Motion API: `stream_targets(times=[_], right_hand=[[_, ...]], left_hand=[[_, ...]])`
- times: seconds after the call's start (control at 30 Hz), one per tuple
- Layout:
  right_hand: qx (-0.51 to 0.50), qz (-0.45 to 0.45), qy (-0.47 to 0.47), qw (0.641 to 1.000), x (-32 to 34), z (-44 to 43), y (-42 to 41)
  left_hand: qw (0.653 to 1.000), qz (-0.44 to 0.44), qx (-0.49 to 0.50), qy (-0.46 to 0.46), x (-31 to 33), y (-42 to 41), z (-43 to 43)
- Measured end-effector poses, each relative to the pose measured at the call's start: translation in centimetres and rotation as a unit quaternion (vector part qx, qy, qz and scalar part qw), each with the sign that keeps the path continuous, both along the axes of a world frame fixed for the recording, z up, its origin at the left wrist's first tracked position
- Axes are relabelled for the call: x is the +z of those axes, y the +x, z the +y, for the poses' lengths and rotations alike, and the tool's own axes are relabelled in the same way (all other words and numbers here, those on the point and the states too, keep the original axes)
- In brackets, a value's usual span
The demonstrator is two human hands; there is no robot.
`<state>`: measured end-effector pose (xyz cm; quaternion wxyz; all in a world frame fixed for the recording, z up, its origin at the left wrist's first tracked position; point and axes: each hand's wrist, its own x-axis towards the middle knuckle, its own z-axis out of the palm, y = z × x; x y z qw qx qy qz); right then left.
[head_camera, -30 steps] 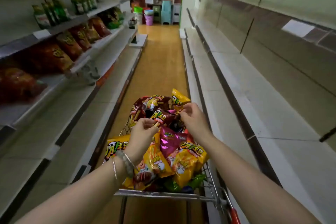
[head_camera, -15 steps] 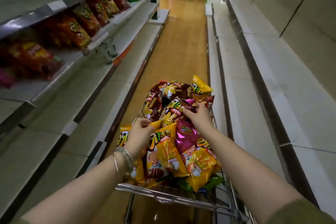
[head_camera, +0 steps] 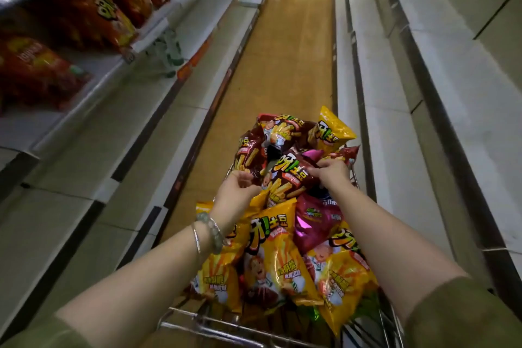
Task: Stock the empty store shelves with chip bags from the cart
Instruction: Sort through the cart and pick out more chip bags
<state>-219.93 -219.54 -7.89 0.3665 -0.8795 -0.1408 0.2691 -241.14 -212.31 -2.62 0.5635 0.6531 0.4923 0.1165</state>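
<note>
Pickup is the step in hand: both hands are down in the cart [head_camera: 197,330], working on one brown chip bag [head_camera: 285,178] that lies on top of the heap, near the cart's middle. The right hand [head_camera: 332,175] has its fingers [head_camera: 312,171] curled, pinching the bag's upper right edge. The left hand [head_camera: 236,192] curls its fingers at the bag's left edge and seems to pinch it too, though the contact is partly hidden. I judge the bag is not yet lifted clear. Next it must come up out of the pile without dragging its neighbours over the rim, then go to a bare shelf. The lower left shelves [head_camera: 84,150] lie closest, and the right shelves [head_camera: 395,121] are just as bare.

Counted in the cart: at least three brown bags, four or five yellow bags [head_camera: 271,257], one magenta bag [head_camera: 313,223] with a second pink corner showing, and one green bag [head_camera: 317,313] at the bottom. The upper left shelves hold about six red bags [head_camera: 107,17]; blur forbids a surer count.
</note>
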Motion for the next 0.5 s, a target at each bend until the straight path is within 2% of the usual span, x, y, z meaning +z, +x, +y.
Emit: stream_targets(times=[0.13, 0.23, 0.33, 0.4, 0.43, 0.5], right_hand=[[-0.053, -0.033, 0.104, 0.993, 2.3, -1.5, 1.7], [-0.065, -0.068, 0.201, 0.975, 6.5, -2.6, 3.0], [0.000, -0.068, 0.282, 0.957, 10.8, -3.0, 3.2], [0.068, -0.045, 0.293, 0.953, 12.8, -2.5, 2.3], [0.100, -0.022, 0.291, 0.951, 13.2, -2.0, 1.6], [0.136, 0.040, 0.293, 0.945, 13.0, -0.4, -0.1]], left_hand=[[1.000, 0.001, -0.016, -0.001, -0.9, 0.8, 1.4], [0.999, -0.018, -0.038, 0.003, -0.9, 1.3, 2.1], [0.996, -0.058, -0.063, 0.023, -0.5, 1.7, 2.8], [0.993, -0.071, -0.088, 0.041, 0.3, 1.7, 3.4], [0.990, -0.080, -0.109, 0.032, 0.7, 1.7, 3.8], [0.980, -0.111, -0.160, -0.042, 1.3, 1.2, 4.3]])
